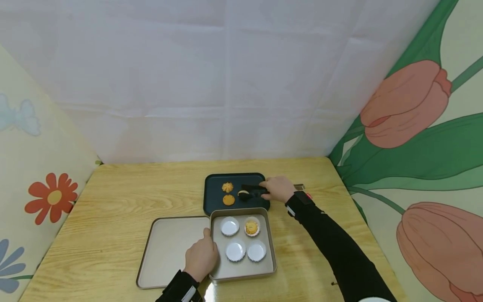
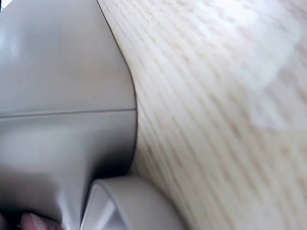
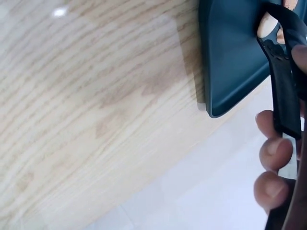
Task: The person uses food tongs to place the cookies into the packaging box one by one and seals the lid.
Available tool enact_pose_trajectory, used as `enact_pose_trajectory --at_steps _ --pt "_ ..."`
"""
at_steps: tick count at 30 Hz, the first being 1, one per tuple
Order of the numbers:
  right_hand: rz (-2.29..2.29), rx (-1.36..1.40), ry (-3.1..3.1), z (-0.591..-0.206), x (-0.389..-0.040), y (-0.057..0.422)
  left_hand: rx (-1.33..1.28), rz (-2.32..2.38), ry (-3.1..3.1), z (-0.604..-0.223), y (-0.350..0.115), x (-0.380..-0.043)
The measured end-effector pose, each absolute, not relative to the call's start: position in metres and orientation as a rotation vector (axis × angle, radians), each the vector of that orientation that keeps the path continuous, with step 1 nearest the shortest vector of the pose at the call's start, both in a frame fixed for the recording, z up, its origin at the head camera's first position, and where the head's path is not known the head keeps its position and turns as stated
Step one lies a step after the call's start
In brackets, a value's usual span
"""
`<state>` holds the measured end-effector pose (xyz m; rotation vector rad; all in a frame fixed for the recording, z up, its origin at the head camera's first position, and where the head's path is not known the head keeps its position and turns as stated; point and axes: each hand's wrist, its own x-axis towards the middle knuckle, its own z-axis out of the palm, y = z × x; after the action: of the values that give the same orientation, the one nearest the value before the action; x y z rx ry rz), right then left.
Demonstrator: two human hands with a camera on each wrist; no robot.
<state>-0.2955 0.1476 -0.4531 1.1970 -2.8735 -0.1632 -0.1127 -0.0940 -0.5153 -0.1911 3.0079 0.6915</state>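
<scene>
My right hand (image 1: 279,189) grips black tongs (image 3: 283,91) over the dark blue tray (image 1: 211,208). Between the tong tips is a pale-edged cookie (image 1: 243,192), partly covered by them. Two golden cookies, a flower-shaped one (image 1: 227,187) and a round one (image 1: 228,200), lie to its left on the tray. With thumb and curled fingers, my left hand (image 1: 201,255) holds the left rim of the square baking pan (image 1: 245,272). White fluted cups stand in this pan; the back right cup (image 1: 246,232) contains a cookie (image 1: 251,227).
A flat beige metal tray (image 1: 170,251) lies left of the pan, its right edge close against it. The dark tray sits directly behind the pan. The wooden table (image 1: 124,197) meets a white sheet at the back and painted panels at both sides.
</scene>
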Motion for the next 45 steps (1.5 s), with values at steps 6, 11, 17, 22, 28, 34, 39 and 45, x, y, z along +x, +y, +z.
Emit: enact_pose_trajectory --at_steps 6,11,17,22,28,34,39,45 --pt "-0.131 1.158 -2.882 -0.454 -0.292 0.151 -0.189 0.69 2.997 -0.514 -0.093 -0.113" --pt "-0.087 1.138 -2.875 -0.451 -0.289 0.154 -0.184 0.687 3.003 -0.515 -0.094 -0.114" --pt "-0.127 1.142 -2.88 -0.451 -0.287 0.155 -0.196 0.692 3.003 -0.514 -0.094 -0.114" --pt "-0.192 1.14 -2.913 -0.451 -0.287 0.154 -0.191 0.695 2.988 -0.513 -0.094 -0.114" --pt "-0.295 1.108 -2.961 -0.445 -0.29 0.146 -0.193 0.69 2.994 -0.515 -0.095 -0.114" --pt "-0.309 1.121 -2.952 -0.442 -0.292 0.141 -0.199 0.706 2.985 -0.515 -0.094 -0.115" --pt "-0.256 1.133 -2.951 -0.441 -0.291 0.139 -0.191 0.704 2.993 -0.515 -0.095 -0.115" --pt "-0.186 1.141 -2.968 -0.44 -0.29 0.14 -0.188 0.703 2.992 -0.515 -0.095 -0.114"
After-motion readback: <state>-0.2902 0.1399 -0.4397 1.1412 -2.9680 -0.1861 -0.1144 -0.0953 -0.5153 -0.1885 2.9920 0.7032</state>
